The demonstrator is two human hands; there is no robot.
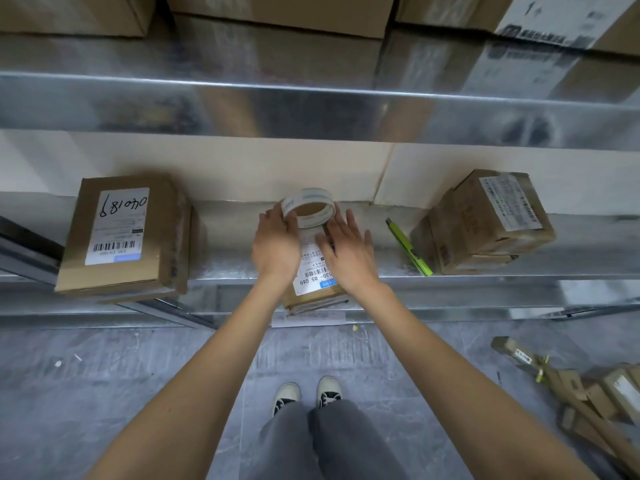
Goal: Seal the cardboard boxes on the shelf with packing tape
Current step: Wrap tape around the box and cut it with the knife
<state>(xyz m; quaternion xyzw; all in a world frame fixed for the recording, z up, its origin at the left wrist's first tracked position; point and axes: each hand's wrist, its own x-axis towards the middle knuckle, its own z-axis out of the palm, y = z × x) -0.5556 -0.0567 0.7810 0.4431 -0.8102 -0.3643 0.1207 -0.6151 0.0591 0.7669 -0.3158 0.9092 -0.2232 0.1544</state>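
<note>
The left hand [277, 242] has its grip clamped on the tape roll [308, 207] above the middle box [313, 282] at the shelf [485, 271] edge; the right hand [346, 251], fingers straight, presses the box top. Sealing looks underway here; whether the side boxes are already taped cannot be told.

A yellow-green utility knife [408, 247] lies on the metal shelf. Below me, cardboard scraps [585, 393] are heaped on the grey floor [138, 375] to my right. My grey trousers [332, 441] and black-and-white sneakers [306, 393] show underneath.
</note>
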